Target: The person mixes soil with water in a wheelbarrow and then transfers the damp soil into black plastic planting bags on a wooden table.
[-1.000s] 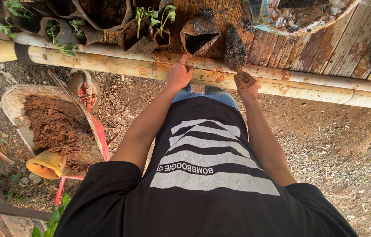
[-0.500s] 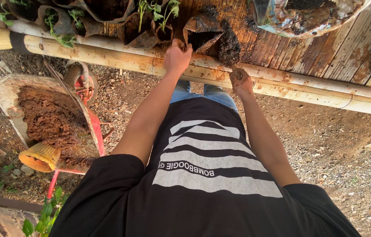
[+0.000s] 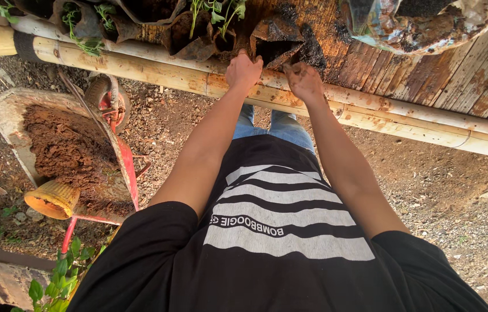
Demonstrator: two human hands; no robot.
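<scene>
Left hand [image 3: 244,70] gripping the open grow bag [image 3: 276,40] rim; right hand [image 3: 303,81] loose, just beside it

The person wears a black short-sleeved T-shirt [image 3: 267,254] with white horizontal chest stripes, and what look like blue denim jeans [image 3: 281,124]; soil dirties the bare right hand [image 3: 303,81].

Black plastic grow bag [image 3: 276,40]: soft, crumpled, soil-smeared, mouth open and sagging toward the bench edge. Stands on the wooden slat bench, at the right end of a row of like bags. Loose dark soil clings beside it on the slats
</scene>
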